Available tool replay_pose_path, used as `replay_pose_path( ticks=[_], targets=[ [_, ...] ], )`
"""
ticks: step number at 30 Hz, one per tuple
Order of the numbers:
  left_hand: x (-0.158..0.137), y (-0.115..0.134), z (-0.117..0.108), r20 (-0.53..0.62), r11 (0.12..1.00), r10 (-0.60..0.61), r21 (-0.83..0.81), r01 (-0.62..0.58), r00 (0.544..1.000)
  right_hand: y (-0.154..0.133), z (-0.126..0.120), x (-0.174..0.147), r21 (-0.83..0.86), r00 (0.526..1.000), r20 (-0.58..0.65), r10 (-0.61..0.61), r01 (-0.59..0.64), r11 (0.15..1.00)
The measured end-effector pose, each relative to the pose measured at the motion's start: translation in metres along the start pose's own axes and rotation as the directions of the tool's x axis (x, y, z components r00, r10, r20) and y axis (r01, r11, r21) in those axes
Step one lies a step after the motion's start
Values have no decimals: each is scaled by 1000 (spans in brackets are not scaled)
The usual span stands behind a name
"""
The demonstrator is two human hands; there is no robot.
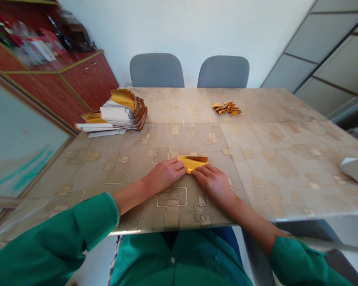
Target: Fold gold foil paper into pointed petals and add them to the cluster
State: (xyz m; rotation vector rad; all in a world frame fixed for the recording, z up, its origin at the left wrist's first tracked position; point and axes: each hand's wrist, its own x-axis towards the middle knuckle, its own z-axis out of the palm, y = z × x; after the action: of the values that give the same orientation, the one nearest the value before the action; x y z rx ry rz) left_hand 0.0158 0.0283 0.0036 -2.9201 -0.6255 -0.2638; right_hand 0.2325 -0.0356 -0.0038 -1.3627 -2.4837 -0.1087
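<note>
A sheet of gold foil paper (193, 161), partly folded, lies on the patterned tablecloth in front of me. My left hand (169, 171) grips its near left edge, fingers pressed together. On the near right edge, the fingers of my right hand (212, 183) are closed on the same paper. The fingertips of both hands almost meet along the near fold. Beyond them to the left rises a stack of gold and white paper sheets (123, 111). Several folded gold paper pieces (227, 108) lie in a small heap toward the back right.
The table (265, 159) has a patterned cover. Two grey chairs (156, 70) stand against its far side. A white folded object (356, 171) sits by the right edge. At the back left is a red-brown cabinet (89, 77) with bottles and bags on top.
</note>
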Motion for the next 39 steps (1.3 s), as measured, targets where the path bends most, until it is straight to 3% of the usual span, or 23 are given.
replay_pose_path(
  ticks=[7,11,15,21,27,33,39],
  targets=[
    [-19,21,3,-121,999,-27,26,30,992,12,-7,-32,55,991,-102,-91,97,994],
    [-25,33,-3,-172,998,-55,-34,50,984,14,-22,-42,126,993,-66,-97,105,986],
    [-23,36,-5,-185,984,-150,-120,129,971,16,-30,-31,242,994,33,-103,92,966],
    [-16,34,0,-205,928,-314,-271,255,927,23,-22,-4,381,995,89,46,-77,922],
    [-10,29,5,-99,844,-453,-368,391,886,23,-8,5,411,976,91,198,-218,885],
    [-7,23,8,-73,807,-466,-445,389,882,17,-1,6,265,955,17,296,-290,920],
    [-7,22,12,-96,808,-463,-454,375,881,14,1,7,222,943,-7,332,-322,920]
  ],
)
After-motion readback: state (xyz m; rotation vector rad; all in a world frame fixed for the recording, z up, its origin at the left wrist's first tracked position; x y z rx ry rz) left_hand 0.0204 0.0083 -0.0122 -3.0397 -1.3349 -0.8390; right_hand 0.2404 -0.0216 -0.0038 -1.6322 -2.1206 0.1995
